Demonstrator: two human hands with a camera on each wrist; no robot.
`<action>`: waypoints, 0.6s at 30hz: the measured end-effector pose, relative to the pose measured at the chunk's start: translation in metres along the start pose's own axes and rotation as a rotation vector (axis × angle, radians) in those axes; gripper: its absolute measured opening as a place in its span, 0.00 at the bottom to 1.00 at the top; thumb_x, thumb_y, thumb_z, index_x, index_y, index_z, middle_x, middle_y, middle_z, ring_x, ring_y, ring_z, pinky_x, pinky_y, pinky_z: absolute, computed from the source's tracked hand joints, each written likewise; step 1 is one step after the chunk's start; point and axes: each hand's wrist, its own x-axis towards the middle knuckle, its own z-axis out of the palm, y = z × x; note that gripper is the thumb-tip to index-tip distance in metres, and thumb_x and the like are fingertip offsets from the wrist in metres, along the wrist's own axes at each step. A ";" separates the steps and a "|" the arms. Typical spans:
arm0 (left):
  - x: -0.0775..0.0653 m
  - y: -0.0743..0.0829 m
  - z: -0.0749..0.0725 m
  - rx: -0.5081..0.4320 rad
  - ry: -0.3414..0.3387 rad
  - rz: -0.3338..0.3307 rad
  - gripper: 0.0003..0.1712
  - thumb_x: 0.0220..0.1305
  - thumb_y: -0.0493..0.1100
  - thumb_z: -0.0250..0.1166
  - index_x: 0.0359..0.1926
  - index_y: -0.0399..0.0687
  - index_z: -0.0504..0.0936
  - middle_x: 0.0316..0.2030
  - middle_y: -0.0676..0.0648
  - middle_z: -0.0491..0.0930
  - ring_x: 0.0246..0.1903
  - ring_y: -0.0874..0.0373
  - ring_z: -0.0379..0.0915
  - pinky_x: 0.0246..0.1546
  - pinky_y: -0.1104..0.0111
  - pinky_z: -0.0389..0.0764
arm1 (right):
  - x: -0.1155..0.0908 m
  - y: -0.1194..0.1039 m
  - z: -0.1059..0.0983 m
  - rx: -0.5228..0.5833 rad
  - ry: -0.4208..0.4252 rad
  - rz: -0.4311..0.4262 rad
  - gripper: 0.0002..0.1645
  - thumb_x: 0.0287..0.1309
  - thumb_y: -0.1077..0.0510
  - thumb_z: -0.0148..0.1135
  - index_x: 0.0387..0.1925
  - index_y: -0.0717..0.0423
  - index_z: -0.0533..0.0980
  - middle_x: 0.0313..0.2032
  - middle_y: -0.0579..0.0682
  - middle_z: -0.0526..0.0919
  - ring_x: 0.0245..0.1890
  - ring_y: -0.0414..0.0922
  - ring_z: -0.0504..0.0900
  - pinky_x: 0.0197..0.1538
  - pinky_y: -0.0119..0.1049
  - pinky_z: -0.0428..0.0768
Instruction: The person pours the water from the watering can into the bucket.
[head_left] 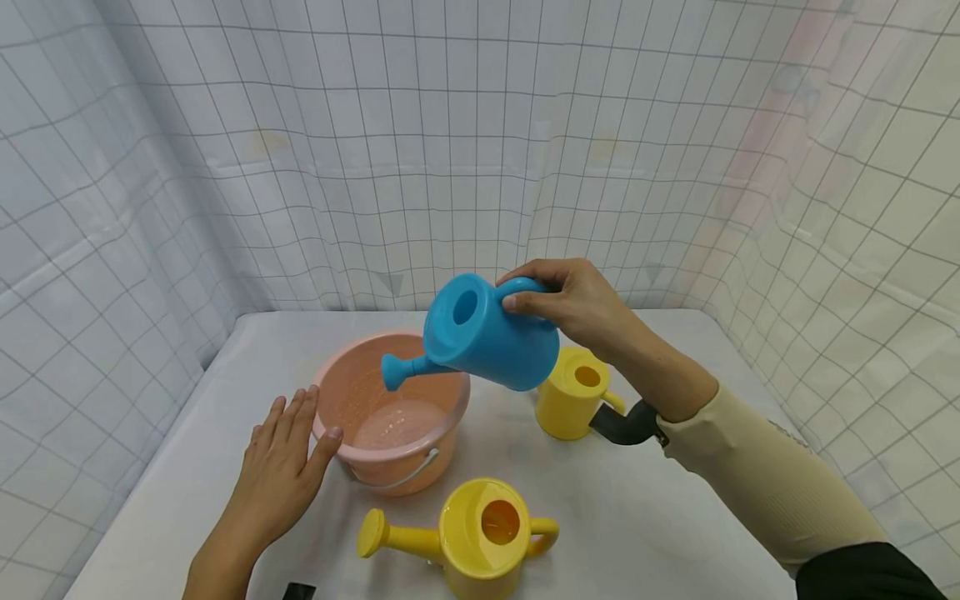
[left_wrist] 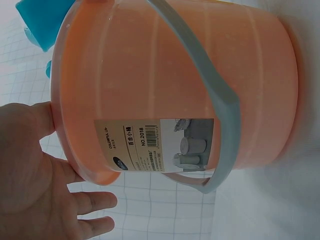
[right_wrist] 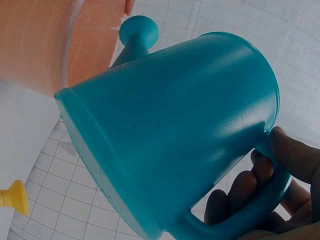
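Tilted toward the left, a blue watering can (head_left: 495, 337) hangs in the air with its spout head (right_wrist: 139, 33) over a peach bucket (head_left: 416, 467). My right hand (head_left: 573, 300) grips the can by its handle, fingers curled through the loop. At the bucket's left rim, my left hand (head_left: 281, 471) touches the edge with extended fingers. The left wrist view shows the bucket's label (left_wrist: 155, 145) and its grey carrying handle (left_wrist: 227, 107). Small droplets or bubbles speckle the inside of the bucket. Whether water is leaving the spout, I cannot tell.
One yellow watering can (head_left: 483, 542) stands in front of the bucket, its spout pointing left. Another yellow watering can (head_left: 566, 408) stands to the right, behind it, under my right forearm. A white grid-patterned curtain (head_left: 480, 150) surrounds the white table (head_left: 637, 517).
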 end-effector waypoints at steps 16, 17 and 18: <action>-0.001 0.000 0.000 0.003 0.003 -0.001 0.41 0.72 0.61 0.40 0.75 0.49 0.37 0.73 0.32 0.43 0.73 0.35 0.28 0.64 0.32 0.37 | 0.000 -0.005 -0.001 -0.012 -0.004 0.004 0.16 0.56 0.52 0.65 0.47 0.50 0.80 0.48 0.49 0.83 0.53 0.49 0.77 0.59 0.54 0.75; -0.001 0.000 0.000 0.002 0.005 0.000 0.41 0.72 0.61 0.40 0.75 0.49 0.38 0.73 0.32 0.44 0.73 0.35 0.28 0.63 0.32 0.37 | 0.000 -0.005 -0.001 -0.016 -0.002 0.003 0.16 0.57 0.52 0.65 0.47 0.50 0.81 0.48 0.49 0.83 0.53 0.49 0.77 0.59 0.54 0.75; -0.001 0.000 0.000 0.001 0.006 0.000 0.41 0.72 0.61 0.40 0.75 0.49 0.38 0.73 0.32 0.44 0.73 0.35 0.28 0.63 0.32 0.37 | 0.000 -0.005 -0.001 -0.021 0.000 0.002 0.16 0.57 0.52 0.65 0.47 0.50 0.81 0.48 0.48 0.83 0.53 0.49 0.77 0.59 0.54 0.75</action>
